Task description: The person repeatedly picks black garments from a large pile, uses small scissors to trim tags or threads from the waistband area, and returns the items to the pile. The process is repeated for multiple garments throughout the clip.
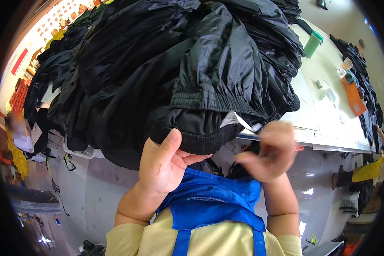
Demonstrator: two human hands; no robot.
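A large heap of black, shiny garments (132, 55) spreads over the white table and hangs over its near edge. On top at the near side lies a garment with a gathered elastic band (209, 100). My left hand (162, 162) grips a second elastic-edged garment (196, 141) just below it, thumb on top and fingers underneath. A white label (229, 119) sticks out between the two bands, toward my right hand. My right hand (271, 149), smeared by motion, is raised just right of the garment edge; whether it holds anything is not clear.
On the white table (307, 102) to the right stand a green cylinder (313, 44) and an orange box (353, 96). More black garments (358, 64) lie along the far right. A person (23, 132) sits at the far left; another in a yellow garment (367, 172) is at the right.
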